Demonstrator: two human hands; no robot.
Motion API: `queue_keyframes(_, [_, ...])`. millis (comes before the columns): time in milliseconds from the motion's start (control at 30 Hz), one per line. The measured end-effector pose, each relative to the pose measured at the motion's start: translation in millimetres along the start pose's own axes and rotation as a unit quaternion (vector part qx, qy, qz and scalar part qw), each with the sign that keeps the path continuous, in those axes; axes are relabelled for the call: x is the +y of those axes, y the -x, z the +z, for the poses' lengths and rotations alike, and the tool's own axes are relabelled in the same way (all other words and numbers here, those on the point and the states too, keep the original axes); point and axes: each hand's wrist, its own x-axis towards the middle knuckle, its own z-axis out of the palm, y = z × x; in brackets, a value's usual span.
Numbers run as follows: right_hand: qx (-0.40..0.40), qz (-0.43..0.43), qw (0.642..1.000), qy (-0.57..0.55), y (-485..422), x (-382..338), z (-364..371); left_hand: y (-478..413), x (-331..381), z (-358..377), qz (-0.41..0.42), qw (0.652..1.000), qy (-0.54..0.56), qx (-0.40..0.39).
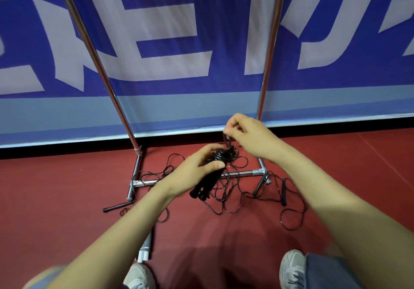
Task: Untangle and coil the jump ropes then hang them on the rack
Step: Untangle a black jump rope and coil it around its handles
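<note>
blue banner with large pale lettering fills the upper half of the view, standing along the back edge of a red floor. a chrome rack stands in front of the banner: its two bare uprights run up out of the top of the picture, and a low crossbar joins their feet on the floor. two bare forearms reach in from the bottom corners and meet above that crossbar. a loose tangle of thin black cord lies spread on the floor around and over the crossbar, its loops running from near the rack's left foot to out past the right one. two pale grey shoes show at the bottom edge, well apart.

the left hand grips a coiled rope bundle, fingers curled behind it and thumb laid across its front. the bundle is held up in the air over the crossbar. two black held handles hang side by side below that hand, slanting down to the left. the right hand, just above and to the right, pinches a short loop of cord that rises out of the top of the bundle. its thumb and fingertips are closed on the loop and the other fingers are curled in.

three more handles lie on the floor. one handle is near the rack's left foot, a second handle is by the right foot, and a third handle is just right of that.
</note>
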Motion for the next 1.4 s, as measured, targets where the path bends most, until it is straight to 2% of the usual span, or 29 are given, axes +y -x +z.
queue_keyframes(133, [0.098,0.028,0.989,-0.111,-5,0,5,0,-3,2,-0.005,1.0,0.004,-0.018])
queue_keyframes(233, [0.114,0.058,0.968,-0.216,-7,0,14,1,-10,3,-0.015,0.999,-0.022,-0.02])
queue_keyframes(333, [0.089,0.06,0.971,-0.215,-9,-1,21,2,-13,3,-0.027,0.999,-0.029,0.01])
queue_keyframes(467, [0.077,0.063,0.959,-0.264,-14,-2,19,3,-6,1,-0.032,0.995,0.096,0.019])
queue_keyframes(600, [0.069,0.051,0.963,-0.257,-13,-1,18,-1,-8,1,-0.052,0.983,0.177,0.011])
queue_keyframes(767, [0.121,0.044,0.96,-0.248,-13,0,23,-4,-14,1,-0.05,0.988,0.145,0.023])
queue_keyframes(967, [0.111,0.039,0.969,-0.217,-12,2,29,-1,-21,8,-0.046,0.994,0.091,0.038])
queue_keyframes(1033, [0.078,0.034,0.981,-0.176,-14,3,29,0,-26,9,-0.067,0.992,0.1,0.036])
queue_keyframes(1100, [0.011,0.036,0.991,-0.13,-15,5,25,2,-29,11,-0.091,0.988,0.12,0.04])
queue_keyframes(1167, [-0.033,0.038,0.994,-0.095,-16,10,18,2,-31,12,-0.103,0.983,0.141,0.059])
queue_keyframes(1233, [-0.054,0.047,0.997,-0.007,-16,18,13,1,-29,8,-0.108,0.976,0.164,0.095])
queue_keyframes(1300, [-0.116,0.064,0.988,0.076,-12,22,15,0,-25,0,-0.109,0.966,0.188,0.14])
queue_keyframes(1400, [-0.236,0.05,0.965,0.104,-2,18,32,-2,-23,-6,-0.122,0.941,0.238,0.208])
